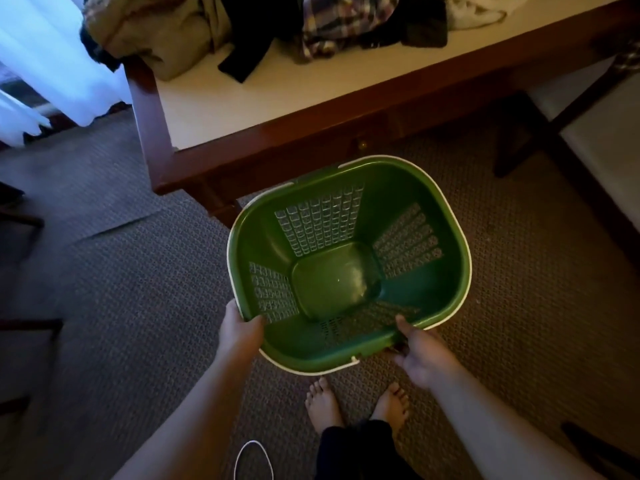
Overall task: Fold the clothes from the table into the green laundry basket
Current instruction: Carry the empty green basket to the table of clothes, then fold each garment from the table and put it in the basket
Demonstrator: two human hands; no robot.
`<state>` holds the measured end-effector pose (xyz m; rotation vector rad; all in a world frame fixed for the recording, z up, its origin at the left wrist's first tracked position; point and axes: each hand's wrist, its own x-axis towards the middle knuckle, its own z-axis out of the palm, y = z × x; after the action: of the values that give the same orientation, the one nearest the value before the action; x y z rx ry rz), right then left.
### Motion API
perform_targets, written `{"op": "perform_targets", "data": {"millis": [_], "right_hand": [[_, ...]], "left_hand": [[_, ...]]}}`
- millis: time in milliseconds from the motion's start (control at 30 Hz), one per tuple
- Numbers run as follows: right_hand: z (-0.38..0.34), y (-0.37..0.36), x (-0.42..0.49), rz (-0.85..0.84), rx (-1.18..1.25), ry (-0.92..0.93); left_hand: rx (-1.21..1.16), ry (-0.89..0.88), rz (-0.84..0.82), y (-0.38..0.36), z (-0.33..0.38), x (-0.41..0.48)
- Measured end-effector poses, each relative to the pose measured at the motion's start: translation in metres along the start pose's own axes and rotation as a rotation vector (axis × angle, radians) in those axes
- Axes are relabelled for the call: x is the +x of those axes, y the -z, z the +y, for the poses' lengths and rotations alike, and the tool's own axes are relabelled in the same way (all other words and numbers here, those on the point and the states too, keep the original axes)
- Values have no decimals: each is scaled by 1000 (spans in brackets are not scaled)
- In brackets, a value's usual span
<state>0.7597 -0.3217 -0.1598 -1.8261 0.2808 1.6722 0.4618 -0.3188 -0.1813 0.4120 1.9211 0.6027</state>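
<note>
I hold the green laundry basket [446, 216] by its near rim, above the carpet just in front of the table. My left hand [240, 332] grips the near-left corner of the rim. My right hand [420, 351] grips the near-right part of the rim. Nothing lies inside the basket. On the table [263, 98] at the far side sits a heap of unfolded clothes: a tan garment [162, 32], a black piece [246, 60], a plaid shirt [343, 22] and a white cloth [481, 12].
My bare feet [356, 407] stand on the brown carpet just behind the basket. A chair [595, 133] stands at the right, beside the table. White curtains [45, 57] hang at the far left. A white cord loop [252, 459] hangs near the bottom edge.
</note>
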Motion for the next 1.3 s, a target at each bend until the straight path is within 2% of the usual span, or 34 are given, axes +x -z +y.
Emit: {"op": "perform_targets", "data": {"millis": [267, 400, 600, 733, 900, 1067, 1300], "right_hand": [[3, 0, -19, -38, -89, 39], [16, -5, -41, 9, -320, 103], [28, -17, -104, -30, -762, 306], [24, -30, -150, -157, -902, 480], [6, -49, -211, -276, -1054, 775], [-25, -78, -263, -391, -1090, 1044], [-86, -152, -299, -510, -1056, 1301]], "left_hand": [[114, -52, 59, 0, -8, -26], [270, -40, -21, -11, 1, -51], [516, -328, -117, -16, 12, -100], [503, -479, -224, -11, 38, -139], [386, -599, -254, 12, 84, -178], [306, -701, -210, 44, 141, -204], [246, -837, -32, 84, 228, -220]]}}
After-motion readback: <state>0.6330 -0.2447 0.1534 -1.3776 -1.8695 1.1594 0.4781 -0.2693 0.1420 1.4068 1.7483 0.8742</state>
